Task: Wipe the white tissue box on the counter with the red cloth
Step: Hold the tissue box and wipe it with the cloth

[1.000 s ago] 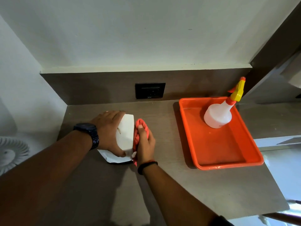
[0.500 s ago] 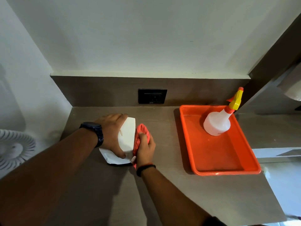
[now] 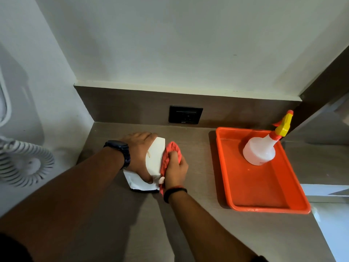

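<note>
The counter (image 3: 198,224), a grey-brown slab, fills the lower part of the view and meets a dark backsplash (image 3: 122,104) under a pale wall (image 3: 170,44). A black socket (image 3: 185,114) sits in the backsplash, just behind the working area.

On the right side of the counter lies an orange tray (image 3: 264,197), well apart from the hands. A spray bottle (image 3: 259,151) with a white body and yellow-and-red trigger head stands in the tray's far end, near its back wall. Off the left edge of the counter, a white coiled cord (image 3: 24,163) hangs against the side wall.

The box (image 3: 154,159) is left of centre on the counter, between the two hands, its white top and right face showing. Its near lower corner shows below the left hand, and a dark edge shows where it meets the counter.

The left hand (image 3: 138,154), with a black watch (image 3: 120,151) on its wrist, lies spread over the box's left side, its fingers curled round the far and near ends, so it grips the box and hides much of it.

The right hand (image 3: 175,170) is closed on the bunched cloth (image 3: 170,152) and presses it flat against the box's right face. The red cloth bulges above the knuckles and a strip hangs below the palm. A black band (image 3: 174,191) circles that wrist. Nothing stands between the hands and the tray.
</note>
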The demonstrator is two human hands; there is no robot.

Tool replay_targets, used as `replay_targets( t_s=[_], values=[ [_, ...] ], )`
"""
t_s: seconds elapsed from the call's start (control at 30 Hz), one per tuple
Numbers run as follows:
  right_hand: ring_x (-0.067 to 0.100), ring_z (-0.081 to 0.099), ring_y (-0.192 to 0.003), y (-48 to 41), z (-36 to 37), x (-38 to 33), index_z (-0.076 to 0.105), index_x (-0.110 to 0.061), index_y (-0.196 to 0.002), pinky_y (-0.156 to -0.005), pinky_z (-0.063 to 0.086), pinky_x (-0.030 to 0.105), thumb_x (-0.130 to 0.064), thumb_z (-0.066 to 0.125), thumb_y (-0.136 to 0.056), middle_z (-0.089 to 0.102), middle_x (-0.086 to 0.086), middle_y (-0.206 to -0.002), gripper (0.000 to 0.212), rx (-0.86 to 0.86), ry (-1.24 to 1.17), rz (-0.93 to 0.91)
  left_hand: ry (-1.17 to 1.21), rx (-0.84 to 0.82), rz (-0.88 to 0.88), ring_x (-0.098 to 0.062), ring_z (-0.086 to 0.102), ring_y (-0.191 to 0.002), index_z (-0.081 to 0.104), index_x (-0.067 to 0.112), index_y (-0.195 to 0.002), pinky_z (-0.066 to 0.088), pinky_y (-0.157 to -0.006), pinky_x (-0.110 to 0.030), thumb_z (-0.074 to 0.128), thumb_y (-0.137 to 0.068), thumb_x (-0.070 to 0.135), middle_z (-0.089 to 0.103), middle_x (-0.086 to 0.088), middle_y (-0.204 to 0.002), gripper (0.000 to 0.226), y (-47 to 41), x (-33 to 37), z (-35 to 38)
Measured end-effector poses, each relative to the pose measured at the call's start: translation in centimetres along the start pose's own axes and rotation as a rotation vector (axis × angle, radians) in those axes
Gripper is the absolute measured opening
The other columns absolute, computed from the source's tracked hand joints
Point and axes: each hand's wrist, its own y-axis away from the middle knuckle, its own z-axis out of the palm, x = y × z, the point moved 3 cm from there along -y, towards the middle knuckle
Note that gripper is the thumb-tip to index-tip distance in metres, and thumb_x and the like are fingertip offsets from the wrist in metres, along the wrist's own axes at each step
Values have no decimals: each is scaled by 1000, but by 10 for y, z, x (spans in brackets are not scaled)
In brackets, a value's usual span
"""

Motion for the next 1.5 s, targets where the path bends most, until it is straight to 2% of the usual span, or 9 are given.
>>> replay_targets(
  t_s=[0.13, 0.23, 0.43, 0.63, 0.83, 1.0, 1.27, 1.4, 1.5],
  values=[
    [17, 67, -79, -23, 10, -25, 74, -13, -87, -86, 55, 41, -28, 59, -88, 74, -2, -79, 22, -62, 111, -59, 57, -13, 8, -18, 46, -111, 28, 33, -126, 43, -93, -38, 70, -23, 78, 48, 8, -127, 120, 2, -1, -3],
    [31, 70, -104, -26, 6, -17, 73, -6, -106, -100, 54, 47, -31, 57, -93, 76, 15, -106, 33, -20, 146, 50, -7, -36, -13, -23, 36, -127, 13, 28, -138, 36, -104, -41, 66, -22, 81, 36, 1, -144, 138, 2, 0, -2],
    [24, 66, -77, 5, -4, 6, 71, -18, -76, -74, 54, 41, -41, 58, -73, 71, 3, -75, 27, 2, 51, -16, -8, -22, -15, -22, 32, -132, 11, 25, -141, 31, -108, -39, 66, -25, 81, 31, 0, -149, 140, 3, -1, 0],
    [12, 58, -64, -18, 12, -27, 67, -22, -63, -69, 50, 34, -26, 58, -87, 63, -8, -59, 26, -61, 124, -100, 73, 8, 14, -18, 43, -116, 27, 29, -132, 38, -98, -35, 74, -26, 76, 45, 5, -133, 125, 2, -1, -3],
    [34, 69, -105, -3, -1, -1, 70, -3, -113, -98, 55, 50, -31, 54, -94, 75, 18, -110, 38, -3, 70, 40, 15, -31, -14, -24, 27, -135, 10, 24, -142, 26, -112, -41, 69, -28, 80, 27, -3, -151, 140, 2, -1, 0],
    [19, 69, -112, 11, 1, -2, 72, -25, -114, -102, 54, 44, -55, 62, -75, 75, 3, -117, 50, -46, 46, -42, 33, 17, -2, -21, 38, -127, 20, 25, -136, 33, -107, -39, 64, -26, 80, 39, 0, -142, 131, 0, -1, 1],
    [18, 47, -139, -6, 4, -8, 46, -29, -146, -121, 34, 44, -54, 49, -96, 53, -4, -150, 56, -123, 201, -68, 13, 35, 11, -23, 35, -129, 15, 24, -142, 33, -108, -43, 62, -23, 86, 35, -1, -147, 142, 0, -3, 3],
    [12, 55, -131, 20, -8, 19, 53, -31, -140, -103, 49, 24, -49, 58, -93, 59, -10, -141, 50, -71, 61, -28, 12, 63, 30, -23, 36, -128, 18, 22, -140, 32, -108, -38, 67, -29, 85, 37, -2, -145, 137, 2, 0, 2],
    [11, 62, -121, 18, -3, 12, 69, -39, -112, -103, 52, 32, -43, 63, -92, 70, -12, -122, 21, -38, 11, -53, 26, 75, 33, -22, 38, -127, 20, 22, -139, 34, -106, -38, 71, -32, 79, 40, -1, -143, 131, 2, 1, 1]
  ],
)
